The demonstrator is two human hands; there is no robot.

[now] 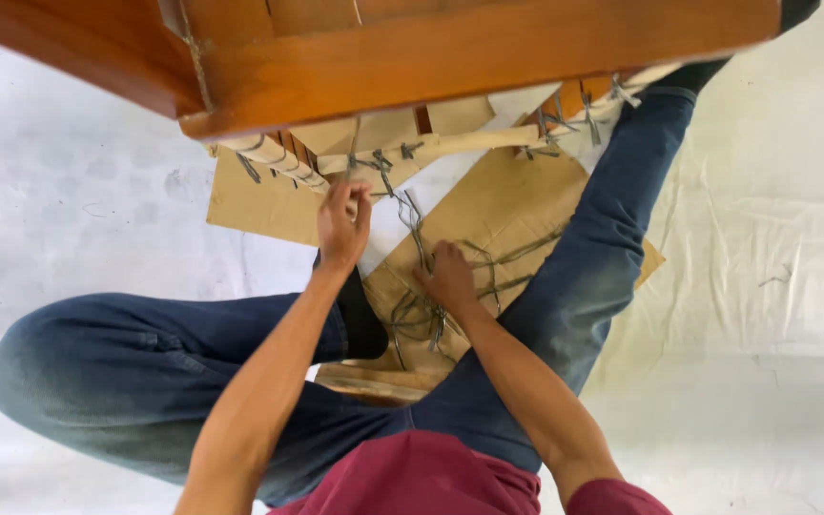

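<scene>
My left hand (pixel 342 224): fingers curled shut around a pale cane rod (pixel 450 145) where it meets the wrapped rail (pixel 274 160); the fingertips are hidden behind the rod, so the exact pinch is hard to read. My right hand (pixel 447 277): closed over a loose tangle of grey-green binding strips (pixel 417 313), knuckles up, palm out of sight. One strip runs from that hand up toward the rod, thin and partly blurred.

The rod lies crosswise just above both hands, tied at intervals with knotted strip ends (pixel 550 122). Above it, a brown varnished wooden frame (pixel 450 48) fills the top of the view, cut off at the edge; what piece of furniture it belongs to I cannot tell.

Flattened cardboard (pixel 517 205) lies under the work, on a white sheet (pixel 774 238) covering the floor. My legs in blue jeans (pixel 135 367) bracket the cardboard, the right leg stretched up past the rod.
</scene>
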